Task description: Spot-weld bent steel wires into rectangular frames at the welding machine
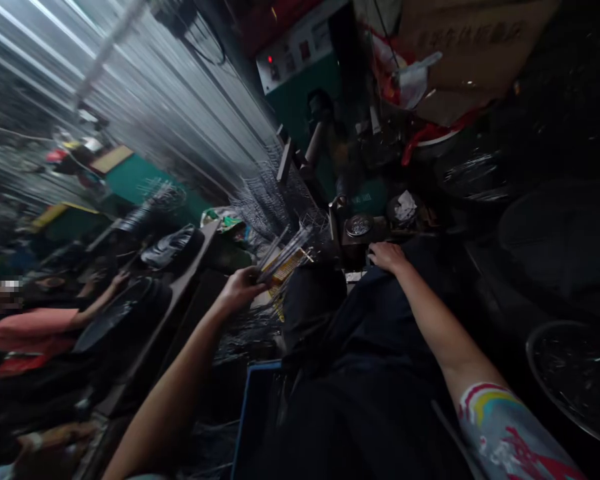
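Note:
My left hand (pixel 243 290) is closed around a bundle of thin metal wires (pixel 293 247), which point up and to the right. Just beyond and below the bundle is a yellow plastic basket (pixel 286 267). My right hand (pixel 387 257) lies palm down at my dark-trousered knee, its fingers loosely spread; blur hides their tips. Beyond that hand, a round dish (pixel 359 225) of small shiny pieces sits on a ledge of the green machine (pixel 300 87). More bent wires (pixel 270 200) are heaped against the corrugated wall.
At left a co-worker in a salmon-coloured sleeve (pixel 35 330) reaches toward another machine, beside a dark basin (pixel 125 310). A wooden rail (pixel 180 287) runs between us. At right stands a wide metal-rimmed basin (pixel 533 353). A cardboard box (pixel 470 53) is at the back.

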Demonstrator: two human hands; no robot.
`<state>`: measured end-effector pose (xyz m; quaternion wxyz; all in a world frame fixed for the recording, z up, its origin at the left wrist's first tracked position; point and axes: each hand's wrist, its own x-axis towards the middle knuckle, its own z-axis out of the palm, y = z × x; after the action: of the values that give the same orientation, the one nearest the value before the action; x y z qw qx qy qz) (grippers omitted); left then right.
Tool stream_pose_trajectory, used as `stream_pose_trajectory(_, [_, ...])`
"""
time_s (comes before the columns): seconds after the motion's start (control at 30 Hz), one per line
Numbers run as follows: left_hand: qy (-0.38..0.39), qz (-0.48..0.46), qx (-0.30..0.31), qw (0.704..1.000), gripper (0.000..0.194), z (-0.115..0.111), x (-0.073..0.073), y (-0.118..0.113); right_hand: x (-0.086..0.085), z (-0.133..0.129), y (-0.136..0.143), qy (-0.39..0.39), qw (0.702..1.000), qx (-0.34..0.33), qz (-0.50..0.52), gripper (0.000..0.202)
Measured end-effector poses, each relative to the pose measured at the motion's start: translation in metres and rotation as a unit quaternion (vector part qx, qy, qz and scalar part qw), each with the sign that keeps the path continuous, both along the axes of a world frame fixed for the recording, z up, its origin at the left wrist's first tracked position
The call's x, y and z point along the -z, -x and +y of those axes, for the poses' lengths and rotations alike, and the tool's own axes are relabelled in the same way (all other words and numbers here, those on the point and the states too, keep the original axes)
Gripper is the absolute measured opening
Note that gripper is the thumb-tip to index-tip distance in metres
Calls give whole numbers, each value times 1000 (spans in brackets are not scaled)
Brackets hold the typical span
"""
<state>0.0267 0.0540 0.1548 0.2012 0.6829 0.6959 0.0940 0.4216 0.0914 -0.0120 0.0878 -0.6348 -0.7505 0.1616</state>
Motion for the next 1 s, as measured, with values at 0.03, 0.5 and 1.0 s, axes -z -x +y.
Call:
stream_pose_trajectory(0.03, [6, 9, 35, 999, 52, -5, 15, -10, 0, 2, 0, 6, 1000, 0, -4, 30])
stream_pose_trajectory(0.5, [109, 183, 140, 967, 45, 26, 95, -18, 12, 14, 48, 202, 975, -92, -28, 28])
stream_pose_trajectory(1.0, [24, 140, -157, 977, 67, 102, 34, 97, 65, 99, 232, 199, 955, -119, 183, 30])
